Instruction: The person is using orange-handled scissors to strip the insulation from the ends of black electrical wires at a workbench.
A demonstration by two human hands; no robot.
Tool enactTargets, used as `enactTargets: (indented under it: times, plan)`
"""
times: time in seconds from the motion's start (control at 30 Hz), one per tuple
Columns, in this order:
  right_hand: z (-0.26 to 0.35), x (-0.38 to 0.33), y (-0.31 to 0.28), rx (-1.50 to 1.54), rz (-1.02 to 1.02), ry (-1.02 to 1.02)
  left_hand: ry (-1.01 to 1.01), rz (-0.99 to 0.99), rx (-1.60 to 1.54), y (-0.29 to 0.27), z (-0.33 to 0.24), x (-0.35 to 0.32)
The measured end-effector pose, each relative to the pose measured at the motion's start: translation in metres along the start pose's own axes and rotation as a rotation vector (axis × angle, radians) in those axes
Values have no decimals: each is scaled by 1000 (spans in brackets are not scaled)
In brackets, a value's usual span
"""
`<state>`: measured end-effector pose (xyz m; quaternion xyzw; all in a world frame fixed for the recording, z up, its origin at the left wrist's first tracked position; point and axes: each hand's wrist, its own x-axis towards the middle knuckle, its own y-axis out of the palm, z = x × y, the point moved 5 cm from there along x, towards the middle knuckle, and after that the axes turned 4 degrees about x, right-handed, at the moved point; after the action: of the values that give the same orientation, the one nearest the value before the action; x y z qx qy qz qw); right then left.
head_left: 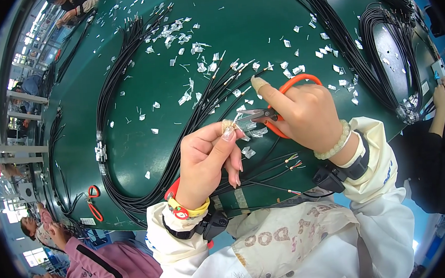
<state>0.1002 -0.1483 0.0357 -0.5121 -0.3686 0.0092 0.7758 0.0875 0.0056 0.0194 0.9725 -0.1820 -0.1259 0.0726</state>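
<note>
My left hand [203,161] pinches a cable end between thumb and forefinger, mostly hidden by the fingertips, with a bit of clear or silvery wrap showing beside it. In my right hand [308,113] is a pair of scissors [268,114] with orange handles, its dark blades pointing left to the pinched end and close to the left fingertips. Beige covers sit on a finger of each hand. Beneath the hands runs a bundle of black cables [190,124], several with stripped ends. Near my right wrist, other cable ends [292,161] show thin coloured wires.
Scraps of silvery foil [174,39] litter the green table [255,23]. Another red-handled pair of scissors [94,203] lies at the left edge. Coiled black cables [366,51] occupy the right side. Co-workers sit at the lower left, far left and right, including one in a pink sleeve [102,266].
</note>
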Motion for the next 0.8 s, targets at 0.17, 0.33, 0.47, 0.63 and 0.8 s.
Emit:
enactTargets:
  times: [0.17,0.33,0.47,0.63,0.8]
  plan:
    - [2,-2,1,36,28,15,11,4,29,0,2,-2]
    - [0,-4,7,116,76,51,-29,-59,140,-3,2,0]
    - [-6,1,8,218,105,117,155,-143,683,-2,-2,10]
    - [-4,5,-16,635,65,191,385,-89,887,14,-2,7]
    - [-14,2,7,756,175,-24,332,4,866,13,0,8]
